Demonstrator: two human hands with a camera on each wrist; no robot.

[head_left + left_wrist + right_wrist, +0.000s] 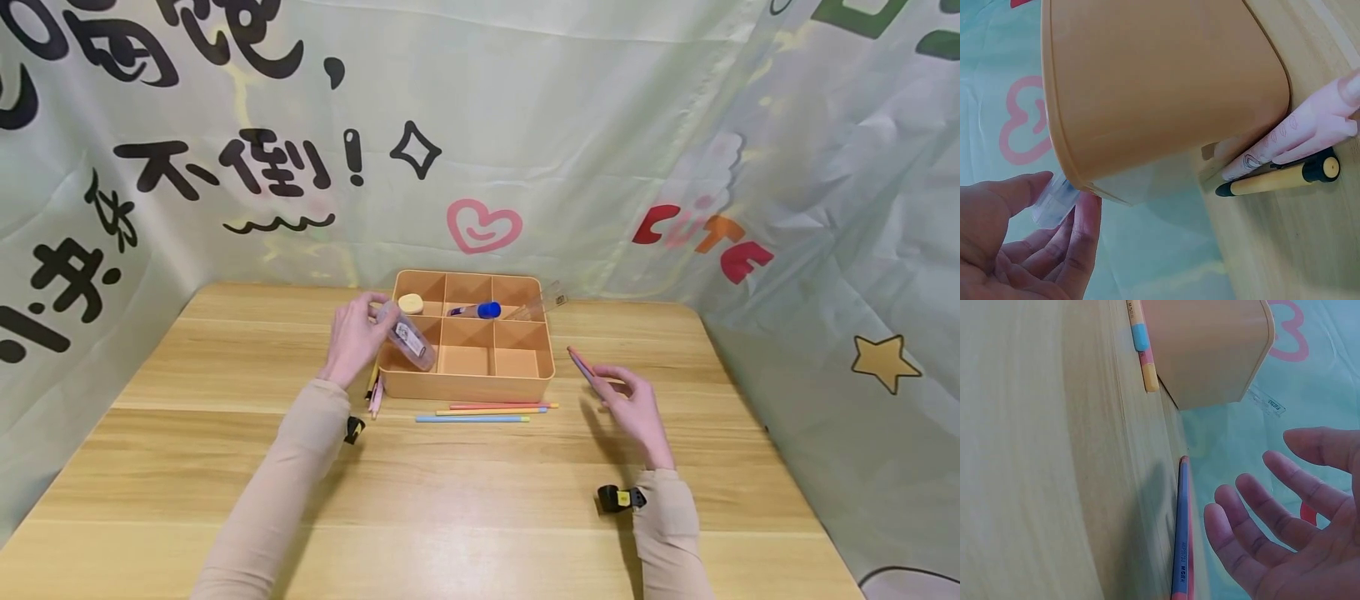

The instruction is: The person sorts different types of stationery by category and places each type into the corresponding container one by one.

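Observation:
My left hand [358, 333] pinches the top of a clear plastic container with a label [411, 343], tilted over the front left compartment of a tan divided box [465, 387]. In the left wrist view, thumb and fingertips hold its clear end [1055, 203] at the box rim. My right hand [628, 408] is right of the box, its fingers spread and relaxed in the right wrist view. Beside it lie a blue pencil [1182, 537] and a red pencil [1191, 565], apart from the fingers there.
The back compartments hold a cream-coloured round piece [410, 303], a blue-capped tube [487, 310] and a clear ruler [546, 301]. Several pencils [472, 419] lie before the box. A pink pen [1297, 128] and a yellow pen [1279, 181] lie along its left side.

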